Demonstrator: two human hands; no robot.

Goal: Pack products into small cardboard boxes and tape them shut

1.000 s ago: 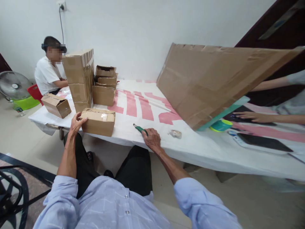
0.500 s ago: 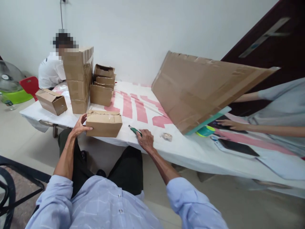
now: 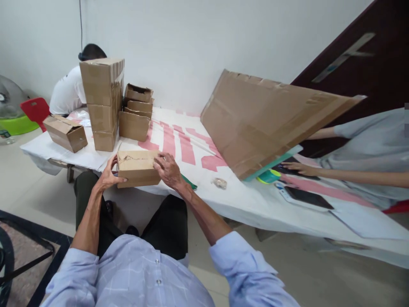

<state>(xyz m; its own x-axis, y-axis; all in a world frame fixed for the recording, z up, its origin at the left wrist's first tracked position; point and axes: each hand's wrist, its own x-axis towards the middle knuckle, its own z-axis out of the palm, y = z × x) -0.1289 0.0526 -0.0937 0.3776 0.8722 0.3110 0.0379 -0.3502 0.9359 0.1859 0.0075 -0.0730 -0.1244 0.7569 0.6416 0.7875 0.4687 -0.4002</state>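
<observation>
A small cardboard box (image 3: 138, 170) sits at the table's front edge, a ragged perforated line running along its top. My left hand (image 3: 108, 174) grips its left end, thumb on the front face and fingers behind the corner. Over the right end, my right hand (image 3: 168, 169) has its fingers bent onto the top edge; part of that end is hidden beneath them. A green box cutter (image 3: 189, 182) lies on the cloth just right of the box, partly covered by my right wrist.
Stacked cardboard boxes (image 3: 99, 106) and open boxes (image 3: 136, 123) stand behind, another box (image 3: 66, 133) at left. A large cardboard sheet (image 3: 271, 123) leans at right, near a tape roll (image 3: 269, 176) and a phone-like device (image 3: 308, 198). A co-worker's hand (image 3: 300, 168) rests there; another person sits far left.
My right hand has let go of the box cutter, leaving it on the table, and moved left onto the box's right end. My left hand stays on the box.
</observation>
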